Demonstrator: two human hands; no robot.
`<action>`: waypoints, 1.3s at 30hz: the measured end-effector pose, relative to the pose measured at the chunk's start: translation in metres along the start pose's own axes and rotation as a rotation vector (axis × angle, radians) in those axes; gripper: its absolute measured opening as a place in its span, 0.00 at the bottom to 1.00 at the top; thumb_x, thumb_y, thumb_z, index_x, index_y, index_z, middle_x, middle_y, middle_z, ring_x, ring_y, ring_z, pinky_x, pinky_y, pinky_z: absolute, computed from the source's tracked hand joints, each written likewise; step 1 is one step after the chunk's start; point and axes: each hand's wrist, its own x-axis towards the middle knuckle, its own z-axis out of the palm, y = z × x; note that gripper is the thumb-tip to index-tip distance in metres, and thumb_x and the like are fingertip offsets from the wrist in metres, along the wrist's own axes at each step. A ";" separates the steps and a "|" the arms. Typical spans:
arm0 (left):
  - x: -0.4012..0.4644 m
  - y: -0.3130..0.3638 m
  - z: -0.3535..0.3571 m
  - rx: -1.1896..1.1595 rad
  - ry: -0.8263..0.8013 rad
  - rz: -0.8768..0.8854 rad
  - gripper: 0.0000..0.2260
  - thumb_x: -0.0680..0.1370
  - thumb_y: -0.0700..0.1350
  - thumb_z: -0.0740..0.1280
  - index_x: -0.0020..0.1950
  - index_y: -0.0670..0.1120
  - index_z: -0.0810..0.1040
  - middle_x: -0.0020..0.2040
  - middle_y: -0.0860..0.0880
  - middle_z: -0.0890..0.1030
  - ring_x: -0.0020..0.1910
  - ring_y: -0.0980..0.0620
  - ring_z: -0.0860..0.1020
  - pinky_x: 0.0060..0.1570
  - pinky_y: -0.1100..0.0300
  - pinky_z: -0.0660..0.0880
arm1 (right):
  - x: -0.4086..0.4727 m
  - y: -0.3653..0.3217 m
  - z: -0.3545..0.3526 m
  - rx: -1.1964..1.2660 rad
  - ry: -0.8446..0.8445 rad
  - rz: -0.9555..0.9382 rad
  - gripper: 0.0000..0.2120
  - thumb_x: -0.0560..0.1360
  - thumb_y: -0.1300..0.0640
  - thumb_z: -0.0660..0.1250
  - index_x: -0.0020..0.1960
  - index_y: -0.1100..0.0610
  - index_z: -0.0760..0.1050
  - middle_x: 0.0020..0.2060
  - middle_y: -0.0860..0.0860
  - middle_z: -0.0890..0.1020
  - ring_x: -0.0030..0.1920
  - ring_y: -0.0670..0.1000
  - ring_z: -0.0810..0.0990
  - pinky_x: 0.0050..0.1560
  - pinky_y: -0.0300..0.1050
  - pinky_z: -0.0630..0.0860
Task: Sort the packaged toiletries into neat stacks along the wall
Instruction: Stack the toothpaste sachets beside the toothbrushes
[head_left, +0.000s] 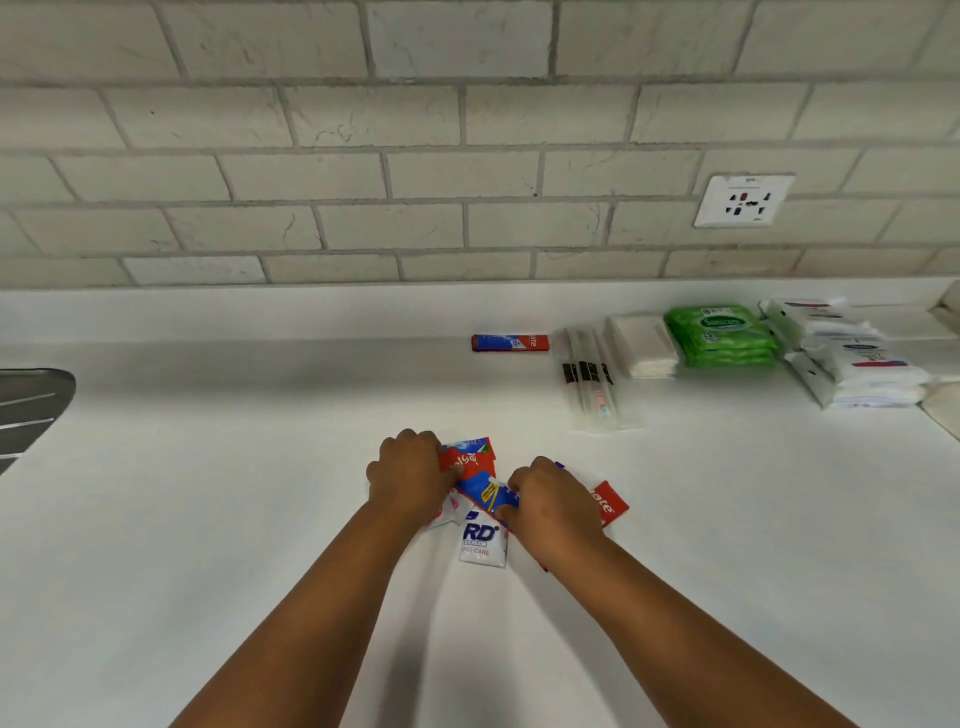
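jumbled toothpaste boxes mid-counter

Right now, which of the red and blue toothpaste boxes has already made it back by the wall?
The lone toothpaste box, left of the toothbrush packs. It lies flat near the wall, untouched; the others sit jumbled under both hands at the front.

The green pack by the wall reads "Sanicare". The white sachet shows "RD" and "ING CARE". The red box shows "ate", as does the far box.
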 end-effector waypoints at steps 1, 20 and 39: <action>-0.001 0.000 0.000 -0.028 -0.002 -0.007 0.20 0.74 0.60 0.67 0.61 0.49 0.76 0.57 0.48 0.77 0.56 0.49 0.75 0.53 0.53 0.74 | 0.000 0.001 0.001 0.009 -0.001 0.006 0.19 0.76 0.45 0.65 0.63 0.53 0.74 0.57 0.52 0.76 0.56 0.51 0.77 0.46 0.42 0.73; 0.058 0.017 -0.041 -1.013 -0.046 -0.117 0.05 0.79 0.45 0.65 0.46 0.45 0.71 0.50 0.44 0.80 0.45 0.52 0.80 0.43 0.58 0.79 | 0.075 0.034 -0.030 0.836 -0.049 0.171 0.13 0.69 0.54 0.76 0.46 0.57 0.74 0.41 0.55 0.82 0.33 0.47 0.76 0.32 0.41 0.71; 0.215 0.075 0.004 -0.904 0.097 -0.176 0.05 0.73 0.40 0.70 0.45 0.48 0.75 0.49 0.48 0.81 0.48 0.49 0.80 0.43 0.58 0.79 | 0.250 0.072 -0.041 0.511 0.324 0.188 0.06 0.72 0.55 0.69 0.47 0.53 0.74 0.42 0.48 0.80 0.44 0.51 0.79 0.39 0.44 0.73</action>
